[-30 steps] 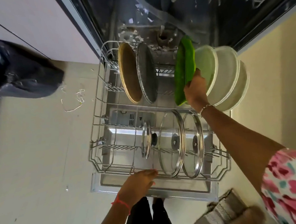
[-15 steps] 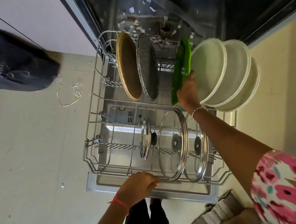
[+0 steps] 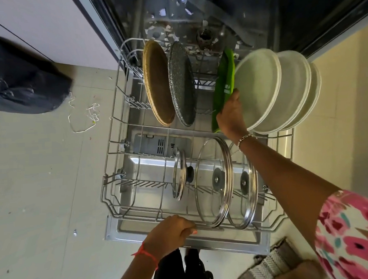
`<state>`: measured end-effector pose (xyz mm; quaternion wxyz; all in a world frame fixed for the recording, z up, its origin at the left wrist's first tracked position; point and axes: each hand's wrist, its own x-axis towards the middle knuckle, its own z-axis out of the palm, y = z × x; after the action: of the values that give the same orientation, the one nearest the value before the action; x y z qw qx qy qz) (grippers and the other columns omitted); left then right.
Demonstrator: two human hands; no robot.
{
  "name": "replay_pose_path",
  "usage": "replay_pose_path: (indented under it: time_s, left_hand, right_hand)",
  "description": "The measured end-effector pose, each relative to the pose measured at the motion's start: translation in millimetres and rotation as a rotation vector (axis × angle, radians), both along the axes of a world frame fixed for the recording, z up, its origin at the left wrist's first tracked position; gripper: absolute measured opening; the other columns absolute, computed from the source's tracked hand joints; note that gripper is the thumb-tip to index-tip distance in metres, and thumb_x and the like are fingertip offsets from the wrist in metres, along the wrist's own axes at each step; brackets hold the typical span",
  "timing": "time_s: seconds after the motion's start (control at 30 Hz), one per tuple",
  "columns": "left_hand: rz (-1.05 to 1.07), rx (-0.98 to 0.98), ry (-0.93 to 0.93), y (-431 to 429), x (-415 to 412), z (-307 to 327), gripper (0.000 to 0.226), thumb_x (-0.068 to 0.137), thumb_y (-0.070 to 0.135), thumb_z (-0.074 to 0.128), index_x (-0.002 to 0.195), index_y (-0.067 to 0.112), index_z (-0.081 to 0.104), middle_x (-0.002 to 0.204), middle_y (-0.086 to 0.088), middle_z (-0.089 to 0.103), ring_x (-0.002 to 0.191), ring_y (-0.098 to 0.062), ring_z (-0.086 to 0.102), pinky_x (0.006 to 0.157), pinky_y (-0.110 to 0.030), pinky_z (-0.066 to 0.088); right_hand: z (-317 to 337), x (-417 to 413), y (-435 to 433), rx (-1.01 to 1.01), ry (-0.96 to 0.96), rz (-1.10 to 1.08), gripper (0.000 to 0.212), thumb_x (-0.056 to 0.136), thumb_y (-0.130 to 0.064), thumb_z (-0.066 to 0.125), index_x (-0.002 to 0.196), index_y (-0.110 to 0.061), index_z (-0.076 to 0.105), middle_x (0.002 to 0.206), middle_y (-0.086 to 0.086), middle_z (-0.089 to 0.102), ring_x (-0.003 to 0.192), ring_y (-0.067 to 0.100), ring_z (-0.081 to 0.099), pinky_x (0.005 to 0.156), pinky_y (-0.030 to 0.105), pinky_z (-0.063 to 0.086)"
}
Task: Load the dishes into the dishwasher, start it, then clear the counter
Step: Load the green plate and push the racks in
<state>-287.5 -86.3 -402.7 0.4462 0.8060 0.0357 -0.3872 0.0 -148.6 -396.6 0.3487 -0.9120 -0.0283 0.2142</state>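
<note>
White plates (image 3: pixel 259 87) stand on edge at the far right of the rack (image 3: pixel 144 215); right hand (image 3: pixel 231 115) pinches the nearest rim, left hand (image 3: pixel 170 233) well apart, gripping the front rail.

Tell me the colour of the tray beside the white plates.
The tray is bright green; the head view shows it.

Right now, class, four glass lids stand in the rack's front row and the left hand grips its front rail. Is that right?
Not quite: the head view shows three glass lids, not four, standing in the rack's front row. The left hand does grip its front rail.
</note>
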Motion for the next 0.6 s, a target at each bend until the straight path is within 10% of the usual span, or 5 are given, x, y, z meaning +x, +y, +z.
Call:
replay_pose_path:
  time_s: [0.6]
  left_hand:
    - [0.069,-0.005,-0.038,-3,-2,1,0.029,0.098,0.027,0.047,0.108,0.008,0.068,0.104,-0.007,0.071,0.095,-0.014,0.065,0.088,-0.024,0.048]
  right_hand:
    - [-27,3,3,-0.12,0.14,0.152,0.057,0.098,-0.002,0.033,0.146,0.003,0.001,0.143,0.029,0.03,0.127,0.04,0.041,0.105,0.045,0.037]
